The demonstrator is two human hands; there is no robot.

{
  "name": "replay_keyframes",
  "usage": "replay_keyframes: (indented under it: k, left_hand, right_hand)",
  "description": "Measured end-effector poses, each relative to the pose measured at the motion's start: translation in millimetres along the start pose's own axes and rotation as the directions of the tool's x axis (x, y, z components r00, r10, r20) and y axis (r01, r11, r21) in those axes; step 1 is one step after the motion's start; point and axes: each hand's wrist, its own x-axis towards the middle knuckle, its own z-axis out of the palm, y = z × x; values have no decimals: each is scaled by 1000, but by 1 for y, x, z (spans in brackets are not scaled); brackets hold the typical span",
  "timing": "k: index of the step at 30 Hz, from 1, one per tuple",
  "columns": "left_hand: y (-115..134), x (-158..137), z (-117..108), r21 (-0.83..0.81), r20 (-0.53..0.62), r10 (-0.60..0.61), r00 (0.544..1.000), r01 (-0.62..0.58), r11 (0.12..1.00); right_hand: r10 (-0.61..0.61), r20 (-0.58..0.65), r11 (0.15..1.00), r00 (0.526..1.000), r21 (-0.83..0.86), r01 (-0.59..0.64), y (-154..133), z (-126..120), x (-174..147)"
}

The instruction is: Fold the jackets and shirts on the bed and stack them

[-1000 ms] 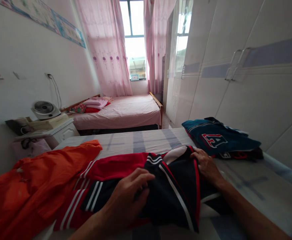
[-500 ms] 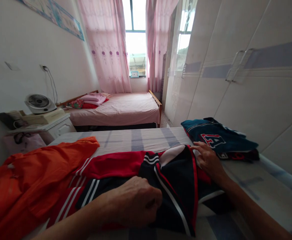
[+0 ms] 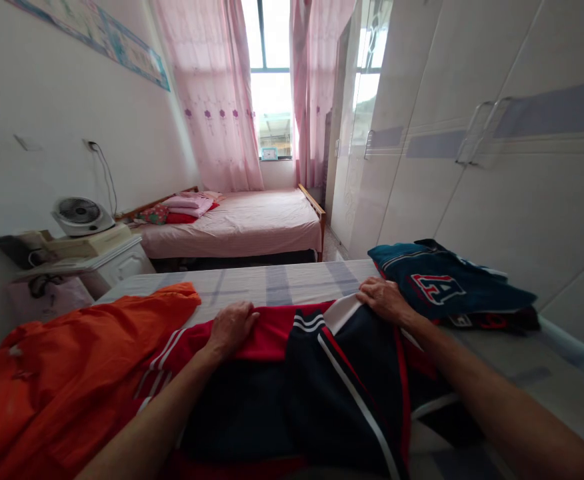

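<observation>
A navy, red and white track jacket (image 3: 252, 400) lies spread across the near bed, white stripes on its cuffs and front. At its far edge my left hand (image 3: 232, 328) is closed on the red part, fingertips partly hidden. My right hand (image 3: 385, 301) pinches the jacket's far edge near the white panel. Left of the jacket, and touching it, is a crumpled orange garment (image 3: 97, 353). Just beyond my right hand, a folded teal garment (image 3: 452, 267) with a letter A patch rests on top of darker clothes (image 3: 497, 321).
The near bed has a checked sheet (image 3: 242, 283). Past it stands a second bed with a pink sheet (image 3: 252, 220) and folded bedding (image 3: 187, 203). A wardrobe (image 3: 422, 200) lines the right side. A small fan (image 3: 83, 215) sits on a cabinet (image 3: 127, 263) at left.
My left hand has moved from over the jacket's middle to its far edge. My right hand has shifted left along that edge. A navy part now lies flatter, covering the striped cuff.
</observation>
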Motion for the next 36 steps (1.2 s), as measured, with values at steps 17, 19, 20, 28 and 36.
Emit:
replay_keyframes:
  k: [17, 19, 20, 28, 36]
  left_hand:
    - [-89, -56, -23, -73, -40, -169, 985, 165, 984]
    - [-67, -56, -33, -88, -98, -126, 987, 117, 989]
    - [-50, -56, -39, -98, -107, -51, 993, 40, 994]
    - [100, -59, -60, -102, -67, 790, 609, -792, 602]
    - [122, -59, -52, 55, -66, 880, 471, -878, 475]
  right_hand:
    - [-53, -342, 987, 938, 126, 101, 26, 2, -53]
    - [-90, -334, 975, 938, 163, 152, 31, 2, -64]
    - [-107, -319, 970, 942, 175, 169, 34, 3, -68]
    - [-147, -211, 969, 966, 164, 183, 42, 16, -77]
    - [-107, -241, 972, 965, 178, 152, 38, 21, -80]
